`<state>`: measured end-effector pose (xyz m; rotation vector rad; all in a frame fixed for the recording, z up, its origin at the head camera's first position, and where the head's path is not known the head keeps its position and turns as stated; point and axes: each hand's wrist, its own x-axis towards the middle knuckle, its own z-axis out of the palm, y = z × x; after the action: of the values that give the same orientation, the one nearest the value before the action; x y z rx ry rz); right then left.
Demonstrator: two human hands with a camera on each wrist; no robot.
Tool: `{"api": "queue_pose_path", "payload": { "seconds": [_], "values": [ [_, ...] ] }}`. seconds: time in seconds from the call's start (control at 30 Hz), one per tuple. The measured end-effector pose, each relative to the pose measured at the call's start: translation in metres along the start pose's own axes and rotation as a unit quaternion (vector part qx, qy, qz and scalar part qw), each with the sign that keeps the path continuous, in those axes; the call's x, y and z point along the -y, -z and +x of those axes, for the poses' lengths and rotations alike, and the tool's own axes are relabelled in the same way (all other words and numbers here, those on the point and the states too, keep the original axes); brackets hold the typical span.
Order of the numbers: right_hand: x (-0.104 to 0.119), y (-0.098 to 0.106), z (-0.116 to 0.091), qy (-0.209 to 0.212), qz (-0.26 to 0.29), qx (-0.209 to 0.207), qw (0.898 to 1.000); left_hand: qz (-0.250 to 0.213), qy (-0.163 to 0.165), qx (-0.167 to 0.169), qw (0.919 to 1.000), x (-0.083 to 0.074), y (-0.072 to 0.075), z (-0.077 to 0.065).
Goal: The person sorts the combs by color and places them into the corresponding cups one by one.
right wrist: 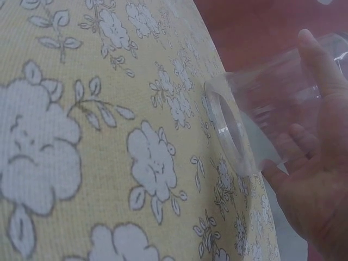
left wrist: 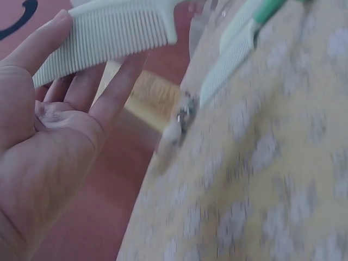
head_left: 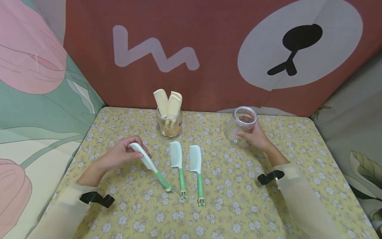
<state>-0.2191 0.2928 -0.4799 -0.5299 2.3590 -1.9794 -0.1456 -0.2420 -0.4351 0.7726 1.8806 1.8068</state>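
My left hand (head_left: 123,153) pinches a pale mint comb (head_left: 147,160) by its toothed end, thumb on one face and fingers behind. The comb slants, with its green handle pointing down toward the table. In the left wrist view the teeth of this comb (left wrist: 119,35) show clearly. Two like combs lie side by side on the cloth, a middle comb (head_left: 176,155) and a right comb (head_left: 195,159), their handles toward me. My right hand (head_left: 257,135) grips a clear jar (head_left: 231,127) round its side. Nothing shows inside that jar.
Behind the combs a second clear jar (head_left: 162,127) holds several cream combs (head_left: 174,104), standing upright. A flowered cloth covers the table (head_left: 226,212). A reddish-brown fabric backdrop (head_left: 215,79) rises at the table's far edge, with printed curtains at both sides.
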Motion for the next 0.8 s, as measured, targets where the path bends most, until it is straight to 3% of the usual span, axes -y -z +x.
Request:
{"api": "queue_pose_path", "payload": {
  "seconds": [0.2, 0.43, 0.63, 0.8],
  "values": [
    [-0.001, 0.001, 0.0, -0.003, -0.012, 0.005, 1.0, -0.002, -0.013, 0.003, 0.9999, -0.008, -0.019, 0.022],
    [-0.001, 0.002, 0.0, -0.005, -0.018, 0.006, 1.0, -0.003, -0.008, 0.039, 0.9992, -0.014, -0.039, 0.05],
    [0.0, 0.0, 0.0, -0.008, -0.02, 0.007, 1.0, 0.028, 0.026, 0.03, 0.9988, -0.02, -0.048, 0.062],
    [0.001, 0.001, -0.001, -0.006, -0.017, 0.004, 1.0, 0.025, 0.021, 0.04, 0.9987, -0.03, -0.053, 0.072]
  ]
}}
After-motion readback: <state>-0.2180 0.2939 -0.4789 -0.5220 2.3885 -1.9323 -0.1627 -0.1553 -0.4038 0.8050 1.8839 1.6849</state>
